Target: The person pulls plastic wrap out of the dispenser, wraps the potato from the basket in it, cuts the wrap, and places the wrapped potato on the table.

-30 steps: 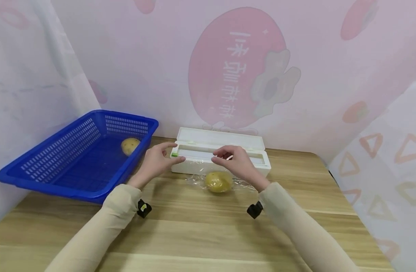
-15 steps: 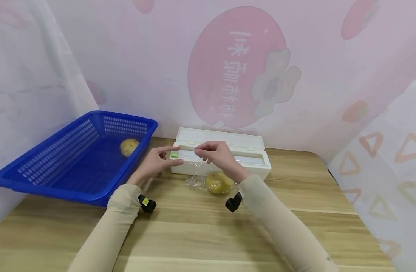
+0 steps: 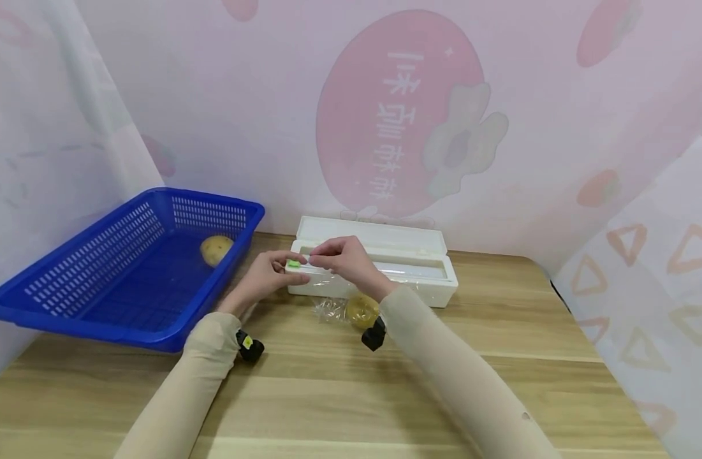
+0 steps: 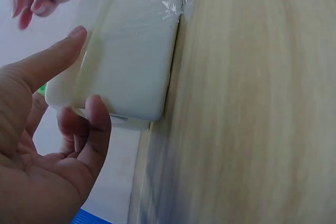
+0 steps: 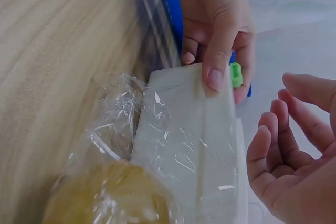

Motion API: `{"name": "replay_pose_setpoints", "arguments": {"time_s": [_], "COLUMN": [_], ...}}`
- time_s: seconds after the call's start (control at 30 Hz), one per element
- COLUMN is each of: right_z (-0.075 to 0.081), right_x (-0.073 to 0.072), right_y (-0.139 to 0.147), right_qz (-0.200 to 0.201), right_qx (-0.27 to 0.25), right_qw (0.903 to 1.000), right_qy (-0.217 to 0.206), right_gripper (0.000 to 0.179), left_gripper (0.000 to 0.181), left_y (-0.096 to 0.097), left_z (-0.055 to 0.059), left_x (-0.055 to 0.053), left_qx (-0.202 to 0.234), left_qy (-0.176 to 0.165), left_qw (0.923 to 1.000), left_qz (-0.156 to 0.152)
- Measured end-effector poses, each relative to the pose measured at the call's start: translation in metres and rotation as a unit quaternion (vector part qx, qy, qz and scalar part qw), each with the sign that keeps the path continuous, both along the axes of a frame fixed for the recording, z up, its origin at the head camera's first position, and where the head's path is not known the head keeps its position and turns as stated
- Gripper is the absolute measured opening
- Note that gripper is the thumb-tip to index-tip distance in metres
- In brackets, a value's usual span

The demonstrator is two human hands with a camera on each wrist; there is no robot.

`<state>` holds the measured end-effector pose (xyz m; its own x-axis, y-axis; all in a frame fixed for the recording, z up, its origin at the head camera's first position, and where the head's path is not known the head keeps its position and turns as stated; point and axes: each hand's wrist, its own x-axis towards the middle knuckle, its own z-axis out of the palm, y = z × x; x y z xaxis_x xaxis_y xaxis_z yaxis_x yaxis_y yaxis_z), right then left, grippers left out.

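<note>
A white cling film dispenser lies on the table with its lid raised. My left hand grips its left end, thumb on the front face and fingers around the end. A small green slide cutter sits beside that hand. My right hand hovers over the left part of the dispenser, fingers loosely bent, with nothing between thumb and fingers in the right wrist view. In front of the dispenser lies a potato under clear cling film, partly hidden by the right wrist camera.
A blue plastic basket stands on the left with another potato inside, near its right wall. The wooden table ends at a printed curtain behind the dispenser.
My right hand has moved left along the dispenser, from above its middle to near the green cutter. The left hand has stayed at the left end, its fingers drawing slightly lower. The wrapped potato stays put.
</note>
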<state>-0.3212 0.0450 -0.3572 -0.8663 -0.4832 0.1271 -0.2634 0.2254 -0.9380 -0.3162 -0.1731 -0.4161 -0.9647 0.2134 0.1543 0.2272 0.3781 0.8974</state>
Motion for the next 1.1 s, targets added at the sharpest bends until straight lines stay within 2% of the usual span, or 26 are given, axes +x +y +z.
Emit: {"name": "replay_pose_setpoints", "arguments": {"time_s": [0.2, 0.37, 0.57, 0.9, 1.1], "right_z": [-0.01, -0.015, -0.02, -0.029, -0.029], "right_x": [-0.009, -0.012, -0.012, -0.016, -0.018], "right_y": [-0.014, -0.024, -0.028, -0.033, -0.035], "right_qz": [0.01, -0.021, -0.047, -0.049, -0.052], "right_qx": [0.004, 0.0, 0.003, 0.01, 0.012], "right_qw": [0.9999, 0.9997, 0.9989, 0.9986, 0.9985], "right_qy": [0.006, 0.009, -0.001, 0.018, 0.012], "right_gripper": [0.018, 0.011, 0.011, 0.011, 0.011], "left_gripper": [0.043, 0.04, 0.039, 0.035, 0.034], "left_y": [0.0, 0.0, 0.0, 0.0, -0.001], "left_z": [0.0, 0.001, 0.002, 0.004, 0.001], "left_x": [0.0, 0.001, 0.0, 0.001, -0.001], "left_qx": [-0.002, -0.01, -0.02, -0.027, -0.026], "left_qy": [0.008, 0.023, 0.033, 0.043, 0.048], "left_qw": [0.9999, 0.9996, 0.9991, 0.9986, 0.9984], "left_qz": [-0.011, -0.014, -0.018, -0.013, -0.009]}}
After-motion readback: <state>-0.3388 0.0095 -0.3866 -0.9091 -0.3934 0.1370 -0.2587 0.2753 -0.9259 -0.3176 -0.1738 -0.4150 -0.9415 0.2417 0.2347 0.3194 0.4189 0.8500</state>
